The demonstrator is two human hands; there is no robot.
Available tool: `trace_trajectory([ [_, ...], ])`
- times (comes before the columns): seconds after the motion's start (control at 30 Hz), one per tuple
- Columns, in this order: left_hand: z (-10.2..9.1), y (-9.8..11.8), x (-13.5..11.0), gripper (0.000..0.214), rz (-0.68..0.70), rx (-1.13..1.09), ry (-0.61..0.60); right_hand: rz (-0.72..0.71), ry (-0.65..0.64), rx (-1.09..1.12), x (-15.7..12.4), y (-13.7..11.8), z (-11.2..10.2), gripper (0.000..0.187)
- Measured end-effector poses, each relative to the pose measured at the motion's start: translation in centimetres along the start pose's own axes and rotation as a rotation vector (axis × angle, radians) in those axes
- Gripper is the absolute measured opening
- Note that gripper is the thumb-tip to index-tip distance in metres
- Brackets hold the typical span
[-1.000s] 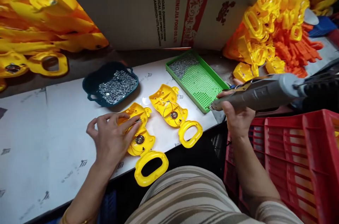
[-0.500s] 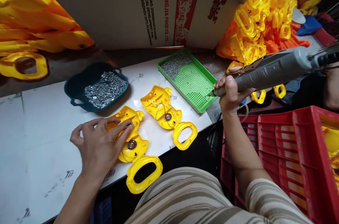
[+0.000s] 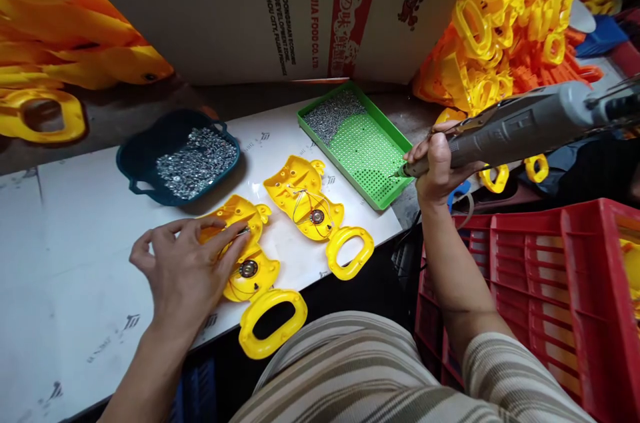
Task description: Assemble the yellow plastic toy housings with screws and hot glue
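Observation:
My left hand [image 3: 187,269] is closed over the upper part of a yellow plastic toy shell half [image 3: 255,269], its fingertips at a small shiny part inside. My fingers partly hide that part. The shell lies hollow side up, with a round speaker, wires and a looped yellow handle [image 3: 273,326]. My right hand [image 3: 435,166] is wrapped round a grey electric screwdriver [image 3: 515,129], held nearly level. Its tip is over the near right end of a green perforated tray [image 3: 370,146]; whether it touches is unclear. Small screws [image 3: 333,115] are heaped in the tray's far end.
A second wired yellow shell half [image 3: 300,209] lies between the tray and my left hand. A dark teal basin [image 3: 137,166] holds small metal pieces. Behind stands a cardboard box [image 3: 215,16]. Yellow parts [image 3: 480,36] are piled right of it. A red crate [image 3: 580,256] stands at my right.
The view has shifted slightly. My left hand stays on the near shell half, and my right hand still holds the screwdriver tip over the tray's near right end.

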State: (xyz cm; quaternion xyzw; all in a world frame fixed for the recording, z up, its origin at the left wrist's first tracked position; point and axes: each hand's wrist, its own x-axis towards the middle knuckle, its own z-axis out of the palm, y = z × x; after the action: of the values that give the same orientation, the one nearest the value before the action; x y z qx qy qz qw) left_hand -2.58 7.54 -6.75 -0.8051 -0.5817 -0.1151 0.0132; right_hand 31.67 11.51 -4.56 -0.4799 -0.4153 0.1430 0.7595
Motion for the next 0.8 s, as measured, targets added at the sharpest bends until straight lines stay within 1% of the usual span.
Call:
trace_trajectory([
  [0.2, -0.1, 0.1, 0.0, 0.042, 0.002, -0.005, 0.014, 0.004, 0.013, -0.034, 0.0, 0.2, 0.0, 0.027],
  [0.3, -0.1, 0.2, 0.0, 0.042, 0.013, -0.008, 0.027, 0.0, 0.013, -0.008, -0.1, 0.4, 0.1, 0.026],
  [0.37, -0.1, 0.3, 0.1, 0.04, 0.018, -0.019, 0.051, -0.009, -0.011, 0.003, -0.1, 0.4, 0.0, 0.023],
  [0.47, -0.1, 0.4, 0.2, 0.035, 0.012, -0.041, 0.073, -0.03, -0.04, 0.015, 0.0, -0.1, -0.2, 0.023],
  [0.53, -0.3, 0.6, 0.2, 0.03, 0.001, -0.052, 0.056, -0.052, -0.06, 0.052, 0.1, -1.1, -0.2, 0.022],
  [0.57, -0.5, 0.8, 0.2, 0.027, -0.005, -0.061, 0.04, -0.059, -0.095, 0.083, 0.0, -1.7, -0.1, 0.021],
  [0.6, -0.6, 0.9, 0.1, 0.024, -0.016, -0.073, 0.022, -0.064, -0.158, 0.121, -0.1, -2.5, 0.2, 0.019],
  [0.63, -0.8, 1.1, 0.0, 0.021, -0.028, -0.085, 0.004, -0.076, -0.241, 0.17, -0.3, -3.5, 0.6, 0.019],
  [0.7, -0.9, 1.4, -0.1, 0.016, -0.051, -0.1, -0.018, -0.06, -0.46, 0.239, -1.0, -5.6, 1.8, 0.026],
  [0.73, -0.8, 1.5, -0.1, 0.015, -0.054, -0.096, -0.021, -0.061, -0.484, 0.275, -1.5, -6.7, 2.6, 0.023],
  [0.8, -0.7, 1.5, -0.1, 0.015, -0.059, -0.08, -0.025, 0.078, -0.57, 0.288, -2.7, -8.7, 4.5, 0.012],
])
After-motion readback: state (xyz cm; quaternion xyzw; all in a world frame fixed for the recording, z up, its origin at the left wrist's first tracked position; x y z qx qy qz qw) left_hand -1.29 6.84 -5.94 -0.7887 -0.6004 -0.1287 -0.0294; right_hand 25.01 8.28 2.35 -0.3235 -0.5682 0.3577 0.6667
